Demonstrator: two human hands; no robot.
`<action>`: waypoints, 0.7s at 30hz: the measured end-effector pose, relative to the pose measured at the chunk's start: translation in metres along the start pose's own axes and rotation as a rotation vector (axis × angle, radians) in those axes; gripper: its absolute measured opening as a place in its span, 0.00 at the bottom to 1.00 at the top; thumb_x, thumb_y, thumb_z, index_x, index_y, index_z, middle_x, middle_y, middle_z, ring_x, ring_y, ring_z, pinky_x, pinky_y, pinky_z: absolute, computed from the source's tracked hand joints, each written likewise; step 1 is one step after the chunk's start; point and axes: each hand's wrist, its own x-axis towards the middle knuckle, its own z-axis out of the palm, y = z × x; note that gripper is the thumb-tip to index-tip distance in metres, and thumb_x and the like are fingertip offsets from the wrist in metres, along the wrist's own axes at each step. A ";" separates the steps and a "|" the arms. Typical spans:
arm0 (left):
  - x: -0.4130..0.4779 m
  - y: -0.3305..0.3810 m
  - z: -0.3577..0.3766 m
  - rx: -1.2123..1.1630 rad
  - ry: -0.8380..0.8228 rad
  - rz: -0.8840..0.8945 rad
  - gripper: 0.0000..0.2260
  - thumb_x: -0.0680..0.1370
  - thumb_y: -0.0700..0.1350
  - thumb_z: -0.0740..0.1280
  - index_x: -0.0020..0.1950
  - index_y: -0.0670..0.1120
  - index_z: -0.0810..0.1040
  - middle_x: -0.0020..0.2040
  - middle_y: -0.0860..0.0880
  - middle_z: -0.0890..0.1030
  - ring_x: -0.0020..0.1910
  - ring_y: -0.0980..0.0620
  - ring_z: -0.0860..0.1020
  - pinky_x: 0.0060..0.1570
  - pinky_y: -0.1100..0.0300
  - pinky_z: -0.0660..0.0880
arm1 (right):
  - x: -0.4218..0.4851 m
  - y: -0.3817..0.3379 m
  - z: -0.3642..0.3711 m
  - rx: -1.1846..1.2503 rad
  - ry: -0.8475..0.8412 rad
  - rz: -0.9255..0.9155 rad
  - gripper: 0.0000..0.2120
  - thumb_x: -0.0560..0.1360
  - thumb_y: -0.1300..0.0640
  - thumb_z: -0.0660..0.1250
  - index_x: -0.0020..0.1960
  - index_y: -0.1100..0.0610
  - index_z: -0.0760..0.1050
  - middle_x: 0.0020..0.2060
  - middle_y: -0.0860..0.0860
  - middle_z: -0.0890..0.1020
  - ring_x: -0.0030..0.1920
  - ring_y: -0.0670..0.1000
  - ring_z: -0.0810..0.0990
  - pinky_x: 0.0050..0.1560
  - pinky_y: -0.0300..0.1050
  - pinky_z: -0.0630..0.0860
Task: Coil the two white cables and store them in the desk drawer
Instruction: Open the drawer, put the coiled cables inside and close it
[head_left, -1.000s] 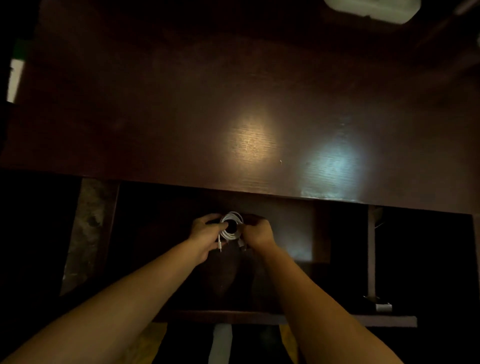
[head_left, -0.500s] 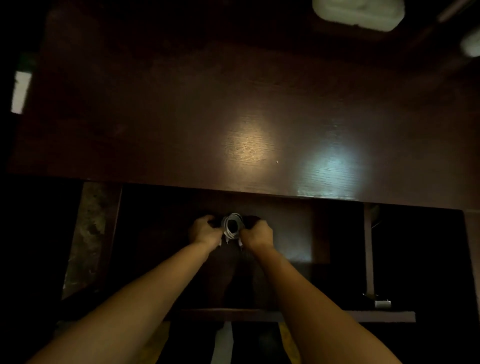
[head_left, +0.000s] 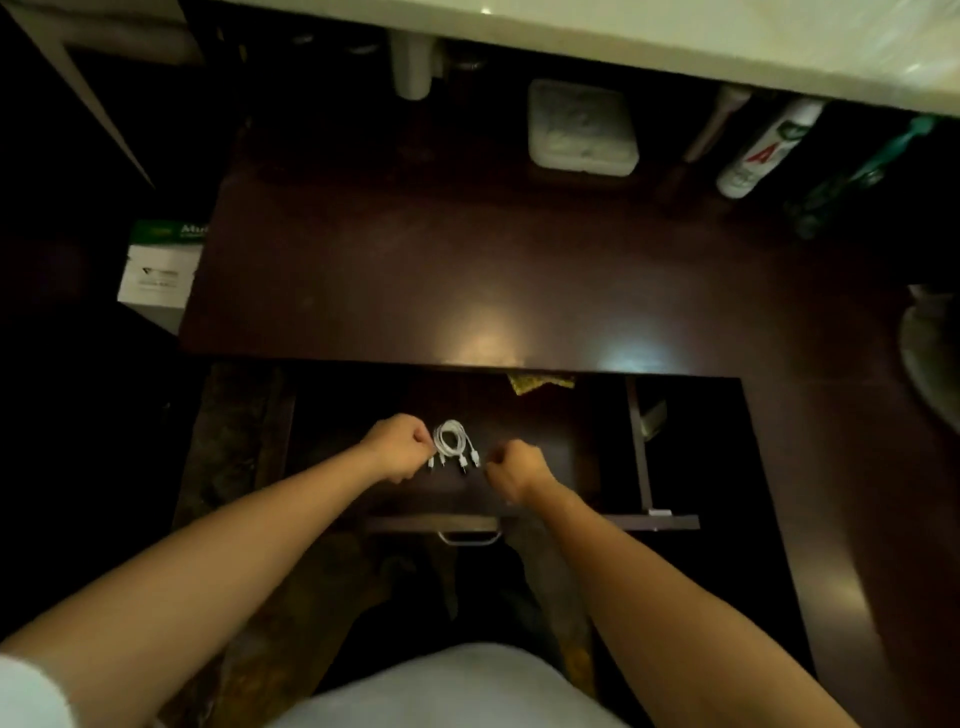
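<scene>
The white cables (head_left: 451, 441) lie as one small coil on the floor of the open desk drawer (head_left: 550, 447), their plug ends pointing toward me. My left hand (head_left: 397, 447) is curled, its fingertips pinching the coil's left edge. My right hand (head_left: 514, 470) is a loose fist just right of the coil, a small gap away from the plugs, holding nothing. Whether the coil is one cable or two I cannot tell.
The drawer's front edge carries a metal handle (head_left: 470, 538). A yellow cloth (head_left: 540, 382) peeks from the drawer's back under the dark desk top (head_left: 467, 270). A white box (head_left: 582, 127) and a bottle (head_left: 763, 150) stand at the desk's far side.
Both hands held the coil up in the drawer before. Now the coil rests on the drawer floor and my right hand has let go and drawn to the right. The view has pulled back.
</scene>
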 end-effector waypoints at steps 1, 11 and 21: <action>-0.014 0.000 0.006 0.014 0.005 0.030 0.05 0.77 0.44 0.66 0.42 0.48 0.80 0.39 0.45 0.84 0.36 0.46 0.81 0.34 0.58 0.77 | -0.013 0.002 0.005 0.008 0.013 -0.012 0.14 0.75 0.55 0.62 0.51 0.62 0.81 0.51 0.61 0.84 0.53 0.62 0.81 0.52 0.49 0.78; -0.075 -0.057 0.098 0.320 -0.077 0.290 0.09 0.80 0.49 0.64 0.57 0.50 0.80 0.55 0.50 0.79 0.54 0.52 0.78 0.52 0.59 0.75 | -0.086 0.054 0.085 -0.077 -0.070 -0.224 0.11 0.76 0.59 0.62 0.56 0.58 0.78 0.55 0.56 0.81 0.56 0.58 0.80 0.56 0.51 0.77; -0.026 -0.104 0.177 0.564 0.121 0.365 0.23 0.81 0.47 0.62 0.76 0.48 0.65 0.75 0.49 0.68 0.69 0.45 0.70 0.69 0.53 0.68 | -0.023 0.102 0.143 -0.393 0.102 -0.438 0.20 0.79 0.63 0.60 0.70 0.60 0.67 0.72 0.58 0.66 0.75 0.59 0.59 0.71 0.49 0.64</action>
